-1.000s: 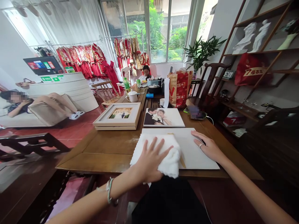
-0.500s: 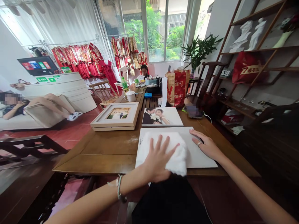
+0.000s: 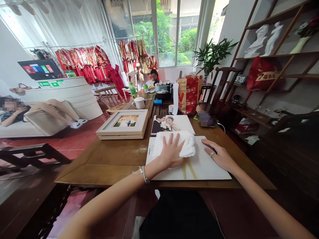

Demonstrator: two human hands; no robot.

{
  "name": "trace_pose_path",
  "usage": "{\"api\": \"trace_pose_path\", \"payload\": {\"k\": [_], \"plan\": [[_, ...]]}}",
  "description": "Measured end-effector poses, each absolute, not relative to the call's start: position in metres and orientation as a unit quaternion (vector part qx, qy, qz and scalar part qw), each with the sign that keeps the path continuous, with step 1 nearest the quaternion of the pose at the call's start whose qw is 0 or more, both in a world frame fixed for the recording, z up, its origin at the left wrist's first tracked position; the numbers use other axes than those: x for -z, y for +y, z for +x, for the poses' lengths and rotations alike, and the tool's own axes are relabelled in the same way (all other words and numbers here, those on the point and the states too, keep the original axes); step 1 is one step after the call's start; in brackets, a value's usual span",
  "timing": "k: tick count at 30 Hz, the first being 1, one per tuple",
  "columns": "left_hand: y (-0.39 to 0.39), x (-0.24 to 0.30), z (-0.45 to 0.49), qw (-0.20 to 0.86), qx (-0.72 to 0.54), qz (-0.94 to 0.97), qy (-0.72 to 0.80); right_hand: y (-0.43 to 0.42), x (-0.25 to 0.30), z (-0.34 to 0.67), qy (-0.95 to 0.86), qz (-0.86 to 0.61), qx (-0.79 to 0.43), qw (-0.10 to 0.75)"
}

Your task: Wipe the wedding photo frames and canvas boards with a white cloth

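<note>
My left hand (image 3: 171, 151) lies flat with spread fingers on a folded white towel (image 3: 188, 146), pressing it onto the upper part of a white panel (image 3: 209, 167). Two yellowish strips (image 3: 190, 170) show on the panel just below the towel. Its left edge carries small dark print. My right hand (image 3: 220, 157) rests on the panel's right side, fingers stretched out, a ring on one of them. Behind the panel lies a photo print (image 3: 173, 125) of a couple, partly covered by the towel.
Framed pictures (image 3: 122, 124) are stacked on the wooden table (image 3: 107, 169) at left. A white teapot (image 3: 139, 102), a paper bag (image 3: 190, 94) and a phone-like device (image 3: 207, 119) with a cable stand farther back. One person (image 3: 154, 78) sits at the far end; another reclines on a sofa (image 3: 50, 124).
My left hand and the towel have moved away from me, up the panel, uncovering the yellowish strips. My right hand has stayed in place.
</note>
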State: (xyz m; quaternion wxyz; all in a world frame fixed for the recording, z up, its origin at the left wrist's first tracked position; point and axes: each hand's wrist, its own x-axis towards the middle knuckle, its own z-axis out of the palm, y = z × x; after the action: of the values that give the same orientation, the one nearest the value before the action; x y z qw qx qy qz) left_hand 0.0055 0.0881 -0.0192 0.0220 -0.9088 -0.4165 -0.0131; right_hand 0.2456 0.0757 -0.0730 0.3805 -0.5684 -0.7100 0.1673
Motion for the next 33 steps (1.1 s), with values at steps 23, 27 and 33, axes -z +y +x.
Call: {"api": "trace_pose_path", "payload": {"k": [23,27,33], "plan": [[0.076,0.003,0.021,0.034,-0.02,-0.906,-0.422,0.079,0.076,0.246,-0.713,-0.565,-0.172,0.379],[0.086,0.009,0.025,0.046,-0.012,-0.897,-0.44,0.079,0.076,0.246,-0.713,-0.561,-0.176,0.381],[0.043,0.013,0.016,0.051,-0.012,-0.916,-0.398,0.08,0.078,0.244,-0.712,-0.561,-0.17,0.386]]}}
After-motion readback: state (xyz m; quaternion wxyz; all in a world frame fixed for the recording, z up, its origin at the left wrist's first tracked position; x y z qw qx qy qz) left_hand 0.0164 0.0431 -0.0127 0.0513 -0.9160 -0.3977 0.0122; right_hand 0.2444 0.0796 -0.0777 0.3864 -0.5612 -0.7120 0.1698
